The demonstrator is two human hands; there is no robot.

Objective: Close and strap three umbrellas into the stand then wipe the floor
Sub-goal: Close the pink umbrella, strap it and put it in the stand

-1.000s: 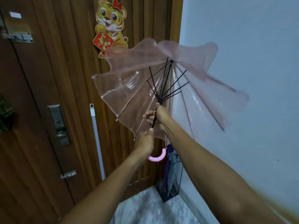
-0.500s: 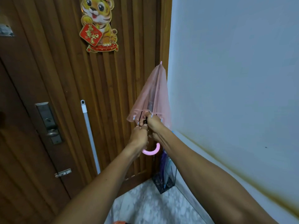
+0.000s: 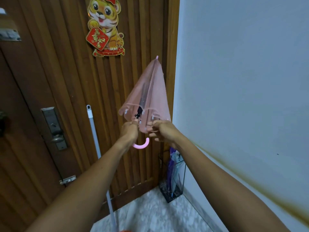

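A small translucent pink umbrella (image 3: 148, 91) points tip up in front of the wooden door, its canopy folded down but loose. My left hand (image 3: 129, 131) grips its shaft just above the curved pink handle (image 3: 141, 145). My right hand (image 3: 160, 131) is at the canopy's lower edge, fingertips touching the pink film. Low in the corner stands a black wire umbrella stand (image 3: 173, 181) with a purple umbrella (image 3: 171, 166) and a clear one in it.
A white mop pole (image 3: 96, 144) leans against the slatted wooden door (image 3: 66, 97). A metal lock plate and knob (image 3: 54, 128) sit at the left. A white wall (image 3: 242, 81) fills the right. Marbled floor (image 3: 150, 215) lies below.
The umbrella went from wide open to folded. My right hand has since left the shaft and moved right to the canopy's edge.
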